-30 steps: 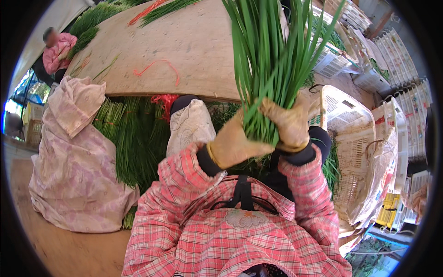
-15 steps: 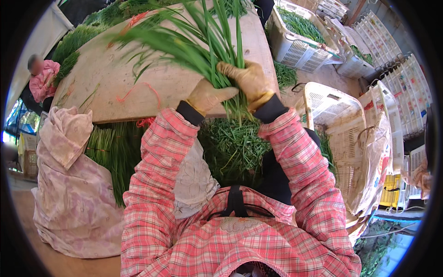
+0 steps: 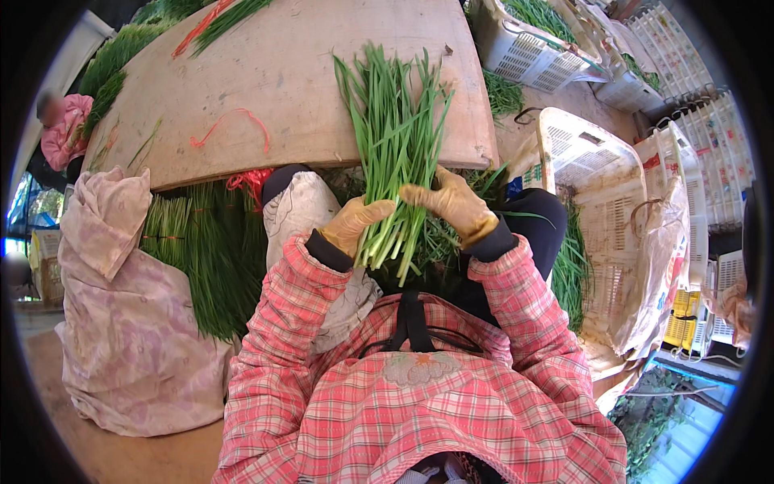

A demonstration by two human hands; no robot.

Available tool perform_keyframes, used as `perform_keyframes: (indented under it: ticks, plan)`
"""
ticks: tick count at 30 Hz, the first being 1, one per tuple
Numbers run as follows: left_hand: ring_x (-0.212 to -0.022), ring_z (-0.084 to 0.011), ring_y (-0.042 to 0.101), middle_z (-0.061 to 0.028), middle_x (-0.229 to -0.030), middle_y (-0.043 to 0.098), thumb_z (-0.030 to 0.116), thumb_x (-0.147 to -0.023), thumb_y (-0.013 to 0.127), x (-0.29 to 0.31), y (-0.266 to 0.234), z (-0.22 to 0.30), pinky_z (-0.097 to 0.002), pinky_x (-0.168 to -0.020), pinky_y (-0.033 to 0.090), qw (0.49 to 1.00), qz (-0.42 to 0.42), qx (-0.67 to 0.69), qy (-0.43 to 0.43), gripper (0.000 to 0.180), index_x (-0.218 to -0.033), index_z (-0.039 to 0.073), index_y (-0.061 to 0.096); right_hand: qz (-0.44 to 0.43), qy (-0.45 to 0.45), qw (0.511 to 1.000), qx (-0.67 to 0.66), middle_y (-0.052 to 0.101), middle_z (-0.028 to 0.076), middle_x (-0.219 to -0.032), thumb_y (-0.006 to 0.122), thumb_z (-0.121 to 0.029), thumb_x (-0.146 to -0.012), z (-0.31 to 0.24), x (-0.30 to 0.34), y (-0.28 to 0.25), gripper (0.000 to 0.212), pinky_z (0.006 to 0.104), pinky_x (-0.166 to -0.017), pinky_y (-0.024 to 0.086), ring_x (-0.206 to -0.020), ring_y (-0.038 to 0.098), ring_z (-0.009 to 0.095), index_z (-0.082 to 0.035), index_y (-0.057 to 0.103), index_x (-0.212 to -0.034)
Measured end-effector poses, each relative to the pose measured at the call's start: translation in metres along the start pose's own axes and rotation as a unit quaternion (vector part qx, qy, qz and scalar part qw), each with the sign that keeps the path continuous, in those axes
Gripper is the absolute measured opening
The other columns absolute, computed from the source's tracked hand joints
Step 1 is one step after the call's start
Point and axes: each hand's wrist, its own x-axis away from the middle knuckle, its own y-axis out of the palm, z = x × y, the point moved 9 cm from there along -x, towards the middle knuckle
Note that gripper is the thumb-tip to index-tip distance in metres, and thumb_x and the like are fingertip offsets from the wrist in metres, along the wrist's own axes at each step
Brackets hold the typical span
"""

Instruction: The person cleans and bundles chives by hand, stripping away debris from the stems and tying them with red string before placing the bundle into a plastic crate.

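Toward 10 o'clock of the view, a co-worker in a pink jacket (image 3: pixel 66 133) sat at the far left side of the board. A pale floral cloth (image 3: pixel 149 339) lay draped in folds between 8 and 9 o'clock. Just to its right, tied bundles of long green leaves (image 3: pixel 230 258) lay below the board's near edge. The wooden board (image 3: pixel 306 97) spread from 10 to 1 o'clock, with a loose red string (image 3: pixel 242 118) curled on it at about 11.

The left hand (image 3: pixel 357 224), in a yellowish glove, gripped the pale lower stems of a bunch of chive-like greens (image 3: pixel 395 137) from the 9 o'clock side, its thumb laid toward the stems. The bunch was just above the middle of the view, leaf tips fanned toward 12 and stem ends toward 6, its upper part in front of the board; whether it touched the wood could not be told. The right hand (image 3: pixel 453 208), gloved alike, gripped the same stems from the 3 o'clock side, thumb across the front, some of its fingers hidden.

A dark-trousered knee (image 3: pixel 538 222) showed beyond that hand. A white slatted crate (image 3: pixel 536 60) of greens stood near 1 o'clock, a soiled white basket (image 3: pixel 613 202) toward 3, and a yellow crate (image 3: pixel 681 327) near 4.
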Motion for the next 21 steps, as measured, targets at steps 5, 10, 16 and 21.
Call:
perform_keyframes:
  ticks: [5,10,16,21]
  plan:
    - [-0.083,-0.0166,0.064,-0.0089,-0.102,0.062,0.024,-0.081,0.069,0.009,-0.005,-0.015,-0.0308,-0.068,0.057,0.999,0.034,-0.033,-0.019,0.049,-0.122,0.004,0.049,0.018,-0.002,0.999,0.044,0.064,0.014,-0.103,0.076,-0.022,-0.076,0.010,0.014,0.001,0.058,0.0288,-0.083,0.047,-0.095,0.059,0.019,0.008,0.050,-0.118]
    - [-0.091,-0.0213,0.064,-0.0136,-0.108,0.060,0.012,-0.083,0.064,0.008,-0.007,-0.042,-0.0362,-0.077,0.056,0.998,0.018,0.036,-0.043,0.048,-0.126,0.005,0.044,0.145,-0.020,0.981,-0.125,0.066,0.013,-0.097,0.065,-0.002,-0.081,0.030,0.018,0.005,0.036,0.0269,-0.072,0.050,-0.082,0.062,0.016,0.010,0.053,-0.112]
    - [-0.102,-0.0233,0.060,-0.0114,-0.113,0.059,0.008,-0.080,0.062,0.017,0.003,-0.030,-0.0375,-0.083,0.054,0.999,0.005,0.040,0.010,0.051,-0.128,0.004,0.044,0.106,0.038,0.994,-0.001,0.063,0.008,-0.098,0.056,-0.014,-0.091,0.019,0.021,0.017,0.039,0.0219,-0.069,0.048,-0.078,0.059,0.011,0.008,0.047,-0.122]
    - [-0.096,-0.0175,0.061,-0.0103,-0.112,0.061,0.016,-0.081,0.059,0.019,0.010,-0.029,-0.0300,-0.079,0.052,0.997,0.008,0.067,0.031,0.051,-0.127,0.000,0.047,0.062,0.054,0.990,-0.111,0.058,0.010,-0.111,0.057,-0.015,-0.091,0.022,0.057,0.013,0.045,0.0234,-0.073,0.047,-0.091,0.058,0.012,0.006,0.042,-0.129]
